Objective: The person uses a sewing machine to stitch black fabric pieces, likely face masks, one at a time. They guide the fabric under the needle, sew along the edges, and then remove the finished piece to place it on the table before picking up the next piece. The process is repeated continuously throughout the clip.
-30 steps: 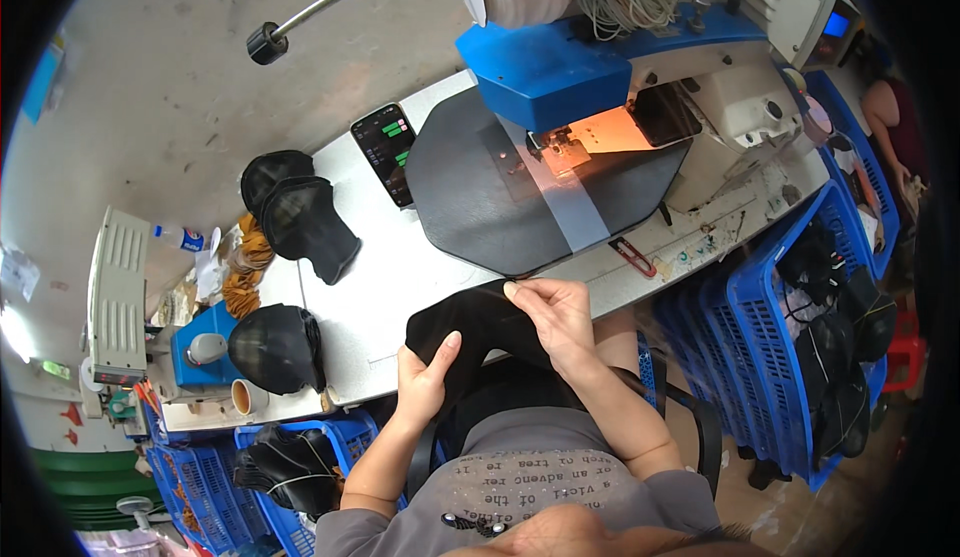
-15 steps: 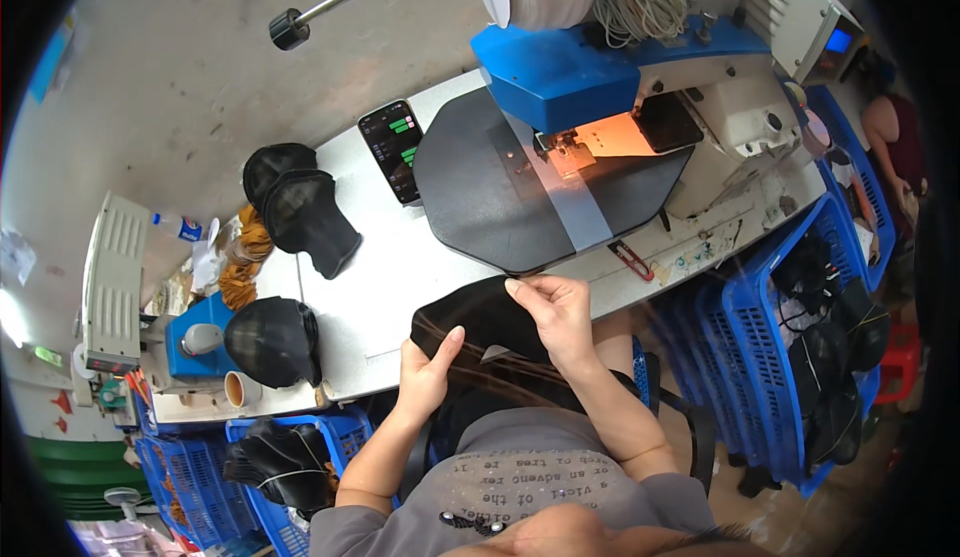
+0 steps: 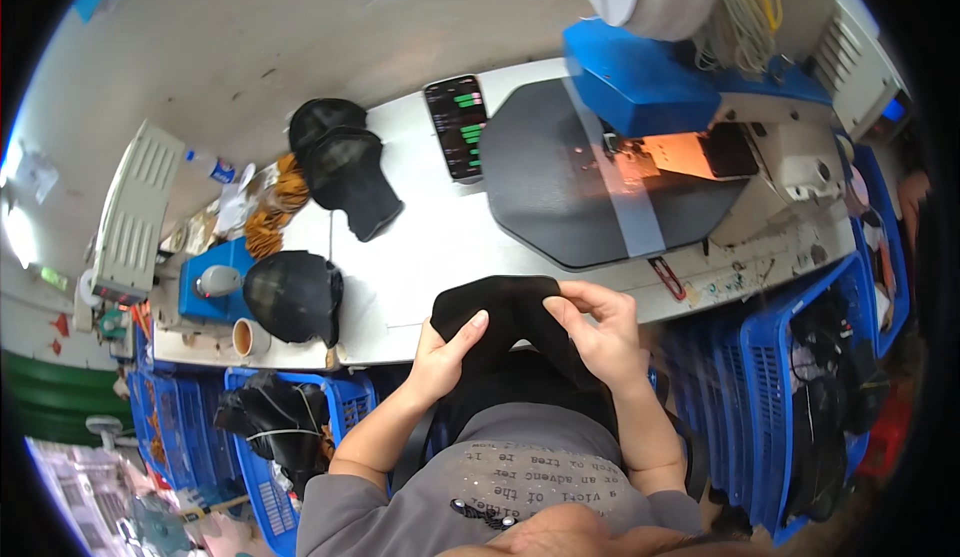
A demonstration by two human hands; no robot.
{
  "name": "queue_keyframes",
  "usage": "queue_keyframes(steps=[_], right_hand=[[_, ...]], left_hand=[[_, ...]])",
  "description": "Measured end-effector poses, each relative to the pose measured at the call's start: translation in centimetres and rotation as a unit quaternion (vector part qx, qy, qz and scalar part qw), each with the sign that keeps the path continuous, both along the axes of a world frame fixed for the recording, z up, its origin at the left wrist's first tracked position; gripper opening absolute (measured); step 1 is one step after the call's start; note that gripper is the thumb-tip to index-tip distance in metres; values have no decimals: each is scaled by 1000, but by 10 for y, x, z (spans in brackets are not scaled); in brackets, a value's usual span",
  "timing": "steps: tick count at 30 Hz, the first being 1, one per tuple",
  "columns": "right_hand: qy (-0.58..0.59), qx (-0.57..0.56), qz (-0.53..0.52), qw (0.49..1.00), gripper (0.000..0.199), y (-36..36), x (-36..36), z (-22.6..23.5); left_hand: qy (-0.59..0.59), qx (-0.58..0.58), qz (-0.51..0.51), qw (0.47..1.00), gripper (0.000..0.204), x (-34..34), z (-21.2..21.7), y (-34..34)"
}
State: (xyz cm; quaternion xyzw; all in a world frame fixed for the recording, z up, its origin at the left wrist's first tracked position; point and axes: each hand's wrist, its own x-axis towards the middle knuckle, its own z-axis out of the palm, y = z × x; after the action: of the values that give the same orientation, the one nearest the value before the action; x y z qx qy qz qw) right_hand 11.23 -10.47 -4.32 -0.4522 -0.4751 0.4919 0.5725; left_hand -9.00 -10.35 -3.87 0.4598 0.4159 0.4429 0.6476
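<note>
A black fabric piece (image 3: 500,305) is stretched between my two hands, in front of the bench's near edge. My left hand (image 3: 440,359) pinches its left side, thumb on top. On the other side my right hand (image 3: 603,339) grips the right edge between thumb and fingers; part of the cloth hangs below. Beyond them stands a sewing machine (image 3: 640,87) with a blue head and a lit needle area, over a dark eight-sided plate (image 3: 550,182). Red thread snips (image 3: 667,279) lie at the bench edge right of my hands.
Black moulded fabric pieces (image 3: 350,182) and another black domed piece (image 3: 292,297) lie on the bench's left. A lit phone (image 3: 456,129) is beside the plate, a brown cup (image 3: 250,337) at the left front. Stacked blue baskets (image 3: 755,387) stand right; another blue basket (image 3: 350,402) stands left.
My view has swung, so the bench and machine sit further right in the picture. The fabric is turned and spread more squarely between my hands, and my right hand holds it lower down.
</note>
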Motion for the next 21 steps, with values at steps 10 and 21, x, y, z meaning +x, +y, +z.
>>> queue_keyframes(steps=[10,21], right_hand=[[200,352,263,876,13,-4,23,108],[350,348,363,790,11,-19,46,158]], left_hand=[[469,498,370,629,32,-150,19,15],[640,341,253,640,35,-149,-22,27]])
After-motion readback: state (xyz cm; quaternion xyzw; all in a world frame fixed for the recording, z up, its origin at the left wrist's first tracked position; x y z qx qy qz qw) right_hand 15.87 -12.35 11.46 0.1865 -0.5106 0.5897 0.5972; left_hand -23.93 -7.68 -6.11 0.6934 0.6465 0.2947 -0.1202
